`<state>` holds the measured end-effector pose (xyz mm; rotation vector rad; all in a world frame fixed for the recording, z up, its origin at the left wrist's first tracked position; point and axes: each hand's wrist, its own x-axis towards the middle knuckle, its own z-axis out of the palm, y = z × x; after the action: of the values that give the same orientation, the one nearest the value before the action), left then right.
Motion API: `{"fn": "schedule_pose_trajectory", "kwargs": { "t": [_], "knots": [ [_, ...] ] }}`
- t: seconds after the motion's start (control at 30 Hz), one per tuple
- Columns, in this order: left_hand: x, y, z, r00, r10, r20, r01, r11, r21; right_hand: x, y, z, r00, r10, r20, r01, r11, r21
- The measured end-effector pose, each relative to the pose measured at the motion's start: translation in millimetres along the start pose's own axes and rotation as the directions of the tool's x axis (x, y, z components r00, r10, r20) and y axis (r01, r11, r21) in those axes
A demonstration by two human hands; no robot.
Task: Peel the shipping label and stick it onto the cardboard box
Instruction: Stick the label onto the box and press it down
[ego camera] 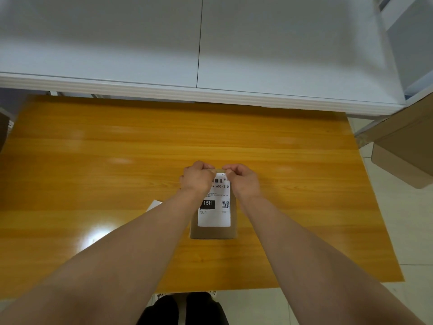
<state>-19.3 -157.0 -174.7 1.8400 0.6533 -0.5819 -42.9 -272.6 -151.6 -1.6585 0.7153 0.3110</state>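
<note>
A small brown cardboard box [212,233] lies flat on the wooden table [117,148], a little right of centre. A white shipping label [215,215] with a barcode, a black "15H" block and a QR code covers most of its top face. My left hand [196,178] and my right hand [243,180] are both curled at the label's far edge, fingertips pinching or pressing its two far corners. My left forearm hides the label's left margin.
A white sheet, perhaps the label backing [154,205], peeks out from under my left forearm. A white cabinet [210,66] runs along the table's far edge. Larger cardboard boxes [403,165] stand off the table's right side.
</note>
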Motion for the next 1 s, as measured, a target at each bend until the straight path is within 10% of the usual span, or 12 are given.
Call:
{"fn": "schedule_pose_trajectory", "kwargs": {
  "t": [0.7, 1.0],
  "knots": [
    [-30.9, 11.1, -35.5, 0.987, 0.042, 0.157, -0.003, 0.971, -0.238, -4.9, -10.2, -1.3, 0.998, -0.009, 0.065, 0.018, 0.988, -0.155],
    [-32.1, 6.7, -39.9, 0.938, 0.296, 0.180, -0.346, 0.822, 0.452, -21.5, 0.5, -15.3, 0.968, 0.126, 0.217, -0.092, 0.983, -0.160]
  ]
}}
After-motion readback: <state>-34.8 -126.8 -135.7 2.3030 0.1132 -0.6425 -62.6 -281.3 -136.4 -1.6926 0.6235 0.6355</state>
